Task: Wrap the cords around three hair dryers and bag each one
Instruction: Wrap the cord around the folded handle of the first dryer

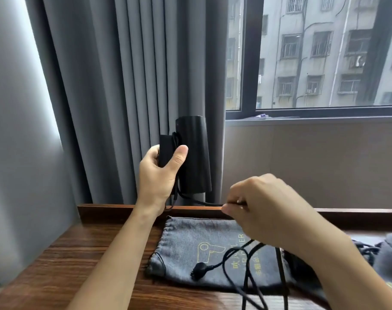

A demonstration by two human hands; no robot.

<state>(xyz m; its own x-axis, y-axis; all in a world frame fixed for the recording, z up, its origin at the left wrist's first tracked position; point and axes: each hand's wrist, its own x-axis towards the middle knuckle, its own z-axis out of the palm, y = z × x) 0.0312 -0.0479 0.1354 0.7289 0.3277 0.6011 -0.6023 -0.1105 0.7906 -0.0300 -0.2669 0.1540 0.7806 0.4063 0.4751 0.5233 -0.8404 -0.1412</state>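
From the head camera, the left hand [159,173] holds a black hair dryer [193,157] up above the wooden table [83,249], in front of the grey curtain [128,86]. Its thumb and fingers are curled round the folded handle, likely to keep the dryer steady while the cord goes round. A few loops already sit on the handle.

The right hand [266,209] is lower, near the table's back edge, knuckles up. It pinches the black cord [204,202] and pulls it tight from the dryer. The rest of the cord hangs loose, and its plug [199,271] lies on a flat grey bag [190,240], ready for the dryer.
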